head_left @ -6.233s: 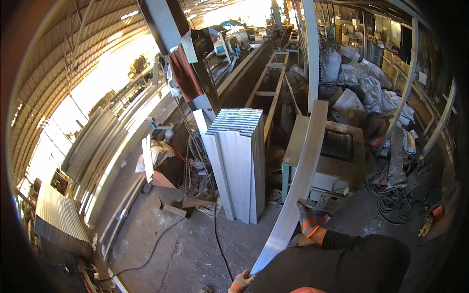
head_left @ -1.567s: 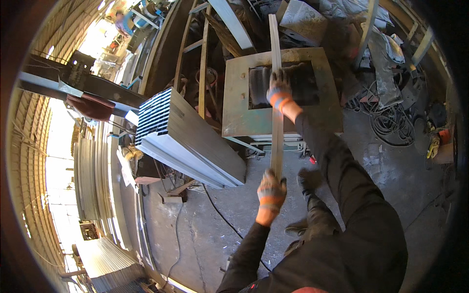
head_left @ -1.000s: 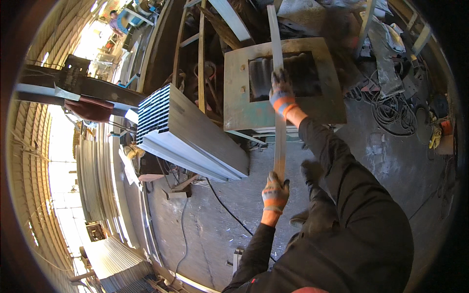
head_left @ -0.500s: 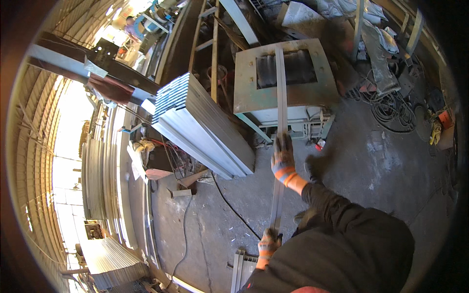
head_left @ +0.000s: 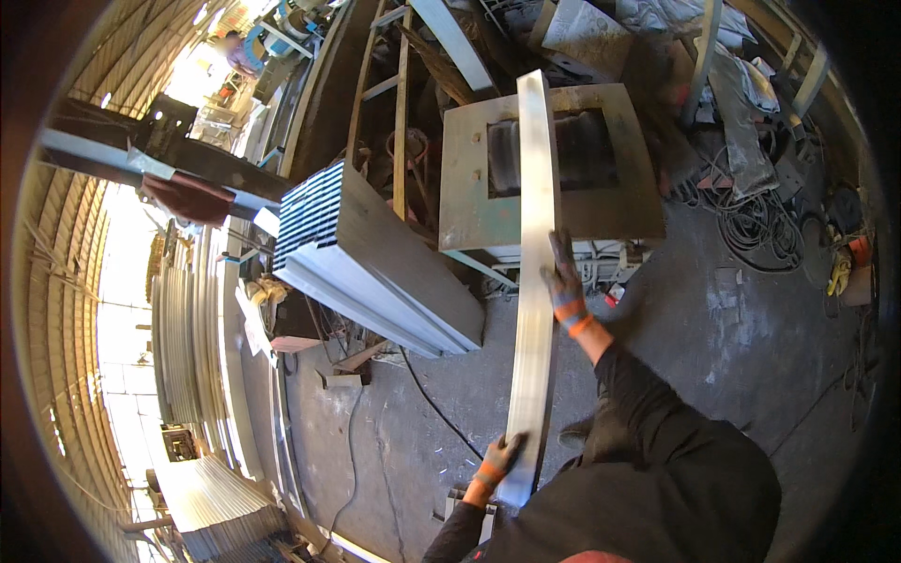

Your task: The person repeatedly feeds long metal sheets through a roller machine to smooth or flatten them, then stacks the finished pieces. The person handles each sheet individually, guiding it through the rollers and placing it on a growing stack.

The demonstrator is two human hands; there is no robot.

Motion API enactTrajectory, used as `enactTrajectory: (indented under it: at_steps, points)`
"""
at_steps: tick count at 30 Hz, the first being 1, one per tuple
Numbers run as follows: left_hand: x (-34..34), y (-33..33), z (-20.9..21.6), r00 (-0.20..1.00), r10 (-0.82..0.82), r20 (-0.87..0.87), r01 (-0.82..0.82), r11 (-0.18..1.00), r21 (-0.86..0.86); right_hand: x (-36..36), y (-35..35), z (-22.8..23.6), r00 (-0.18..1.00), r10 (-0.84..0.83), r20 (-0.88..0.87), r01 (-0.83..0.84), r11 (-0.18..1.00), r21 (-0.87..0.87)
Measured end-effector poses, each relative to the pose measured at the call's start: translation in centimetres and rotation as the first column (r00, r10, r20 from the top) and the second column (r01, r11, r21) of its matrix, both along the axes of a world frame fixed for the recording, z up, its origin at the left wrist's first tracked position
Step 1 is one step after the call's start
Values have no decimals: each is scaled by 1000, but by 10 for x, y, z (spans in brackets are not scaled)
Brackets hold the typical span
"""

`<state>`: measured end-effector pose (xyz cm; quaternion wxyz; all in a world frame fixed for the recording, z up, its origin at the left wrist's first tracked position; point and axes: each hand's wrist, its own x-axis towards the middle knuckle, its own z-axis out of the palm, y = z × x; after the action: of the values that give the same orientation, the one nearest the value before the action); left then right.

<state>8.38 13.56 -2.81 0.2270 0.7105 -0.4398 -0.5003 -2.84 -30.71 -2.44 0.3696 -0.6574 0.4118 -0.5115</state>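
Observation:
A long, pale metal profile [head_left: 535, 281] runs from over the worn metal stand down to my body, its broad bright face turned up. My left hand [head_left: 502, 456], in a grey and orange glove, grips its left edge near the lower end. Farther up, my right hand [head_left: 566, 293], gloved alike, holds the right edge with the thumb over the face and the fingers along the side. The stand [head_left: 460, 216], a greenish-grey box with a dark opening in its top, lies under the far part of the profile. Left of it leans a stack of similar profiles [head_left: 404, 253].
Cables [head_left: 751, 225] lie coiled on the floor at the right, near scrap and a yellow glove [head_left: 838, 272]. A thin black cable [head_left: 432, 399] crosses the floor left of me. Long panels [head_left: 178, 347] stand at the far left. Another person [head_left: 242, 56] is in the distance.
The profile has turned from its narrow side to its broad face and lifted off the stand. My right hand has shifted to its right edge, my left hand to its left edge.

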Motion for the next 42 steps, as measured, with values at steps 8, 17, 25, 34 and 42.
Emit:
enactTrajectory:
  at_steps: [8, 17, 25, 34, 42]
  points:
    - [39, -356, -8, 773, -63, 631, 299, 913, -276, 86, -346, 26, 632, 190, -752, -203, 976, 76]
    - [27, -402, 9, 896, 120, 427, 11, 957, -291, 113, -363, 0, 405, -109, -908, -63, 987, -147]
    - [-15, -207, 18, 922, 158, 354, -135, 987, -90, 62, -153, 22, 621, -146, -770, -54, 972, -228]
    - [-45, 83, 16, 885, 74, 459, 6, 985, -170, 17, 130, 43, 629, -51, -776, -101, 984, -147]
    - [-74, 244, 48, 878, 208, 430, -243, 970, 26, -10, 300, 54, 619, -5, -785, -141, 983, -117]
